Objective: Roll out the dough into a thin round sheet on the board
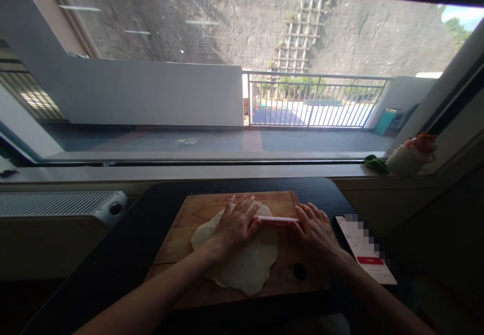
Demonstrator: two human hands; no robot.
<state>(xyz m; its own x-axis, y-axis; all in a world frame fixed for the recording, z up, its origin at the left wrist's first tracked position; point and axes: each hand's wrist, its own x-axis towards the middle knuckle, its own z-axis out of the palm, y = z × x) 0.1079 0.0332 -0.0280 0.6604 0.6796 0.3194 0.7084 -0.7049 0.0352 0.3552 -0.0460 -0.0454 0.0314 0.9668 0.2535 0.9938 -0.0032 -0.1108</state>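
Observation:
A thin sheet of pale dough [251, 259] with an uneven edge lies on a wooden cutting board [172, 242]. Across its upper right part runs a slim pinkish rolling pin [278, 219]. My left hand [238, 221] is over the dough and holds the pin's left end, fingers pointing forward and thumb along the near side. On the right end, beyond the dough's edge, my right hand [313, 224] holds the pin in the same way. Both palms cover the ends of the pin.
The board rests on a black table [132, 239]. Right of it lies a phone [366, 254] with a lit screen. Behind are a windowsill [227, 172], a whitish pot [406, 159] and a green object [376, 163]. A radiator [56, 206] stands at the left.

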